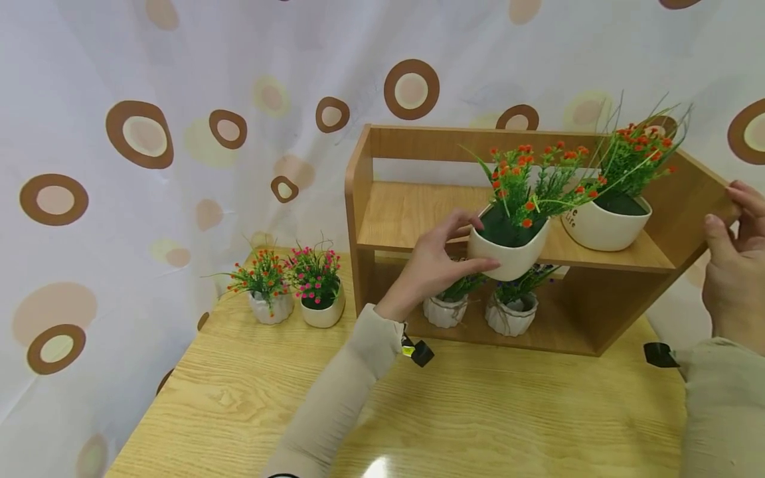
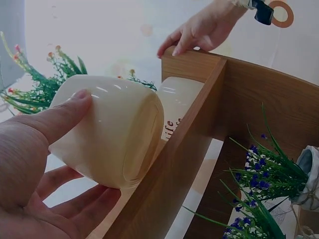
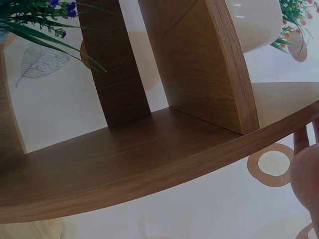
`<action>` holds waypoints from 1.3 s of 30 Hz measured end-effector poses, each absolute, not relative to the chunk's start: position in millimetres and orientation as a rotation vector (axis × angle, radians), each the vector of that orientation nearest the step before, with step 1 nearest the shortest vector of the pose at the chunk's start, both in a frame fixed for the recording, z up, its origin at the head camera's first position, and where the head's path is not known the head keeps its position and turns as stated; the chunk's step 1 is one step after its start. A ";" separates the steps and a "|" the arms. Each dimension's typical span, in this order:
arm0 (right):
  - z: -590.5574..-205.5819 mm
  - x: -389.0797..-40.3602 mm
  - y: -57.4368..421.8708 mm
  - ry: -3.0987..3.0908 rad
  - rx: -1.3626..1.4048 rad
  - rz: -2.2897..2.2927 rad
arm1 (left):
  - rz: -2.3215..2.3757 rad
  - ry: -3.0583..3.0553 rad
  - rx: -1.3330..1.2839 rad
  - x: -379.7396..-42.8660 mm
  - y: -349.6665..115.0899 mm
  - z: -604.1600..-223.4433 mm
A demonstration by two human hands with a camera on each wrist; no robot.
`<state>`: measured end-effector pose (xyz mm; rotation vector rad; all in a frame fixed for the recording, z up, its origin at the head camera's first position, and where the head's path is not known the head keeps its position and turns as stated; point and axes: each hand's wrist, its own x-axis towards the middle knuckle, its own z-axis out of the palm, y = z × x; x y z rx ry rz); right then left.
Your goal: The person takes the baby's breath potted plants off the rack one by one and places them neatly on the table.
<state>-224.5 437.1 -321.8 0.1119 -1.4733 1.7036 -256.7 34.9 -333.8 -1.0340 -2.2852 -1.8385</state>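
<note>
My left hand (image 1: pixel 433 265) grips a cream flowerpot (image 1: pixel 510 255) with orange flowers, thumb on the near side and fingers behind. In the left wrist view this flowerpot (image 2: pixel 107 129) is tilted, near the edge of the upper shelf board. A second cream flowerpot (image 1: pixel 609 222) with orange flowers and lettering stands at the right end of that upper shelf. My right hand (image 1: pixel 738 265) holds the top edge of the right side panel of the wooden shelf (image 1: pixel 633 292), thumb on one face and fingers over the other.
Two white pots with purple flowers, one a ribbed pot (image 1: pixel 510 315), stand on the lower shelf. Left of the shelf, a white pot (image 1: pixel 271 307) with orange flowers and a cream pot (image 1: pixel 323 312) with pink flowers stand on the table (image 1: pixel 239 398). Behind hangs a patterned curtain (image 1: pixel 209 66).
</note>
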 end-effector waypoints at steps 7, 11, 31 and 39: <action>-323.4 -226.8 437.4 -1.450 0.161 1.681 | -1.895 -2.248 -1.050 -244.9 20.0 -336.7; -322.4 -228.3 434.5 -1.418 0.159 1.713 | -1.850 -2.237 -1.061 -239.0 10.0 -341.4; -324.8 -225.9 435.7 -1.505 0.165 1.635 | -1.779 -2.049 -1.139 -219.9 -38.9 -380.7; -327.3 -231.4 437.5 -1.457 0.230 1.638 | -1.743 -2.070 -1.125 -212.8 -60.7 -399.7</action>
